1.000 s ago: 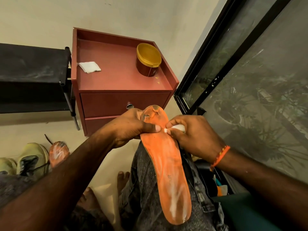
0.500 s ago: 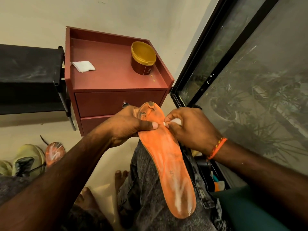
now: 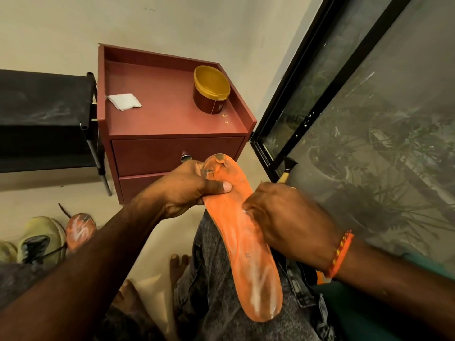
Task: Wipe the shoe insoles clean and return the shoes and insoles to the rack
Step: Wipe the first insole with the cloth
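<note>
The orange insole lay lengthwise along the person's right thigh, toe end raised toward the red bedside cabinet, heel end nearest the camera and streaked with white residue. The likeliest slip, as I judged it, was the insole sliding off the denim or buckling under the rubbing, since only its toe end was pinned. The worn, torn patch at the toe could also tear further under the thumb.

The left hand was clenched on that toe end, thumb pressed flat on the upper face and fingers curled beneath. The right hand was closed and pressed knuckles-up against the insole's right edge near mid-length. A sliver of white showed at its fingertips, probably a wipe, though most was hidden.

A second orange insole rested beside the yellow-green shoe on the floor, below the black rack. A folded white wipe sat near the cabinet top's left edge, and a gold-lidded tub near its right edge.
</note>
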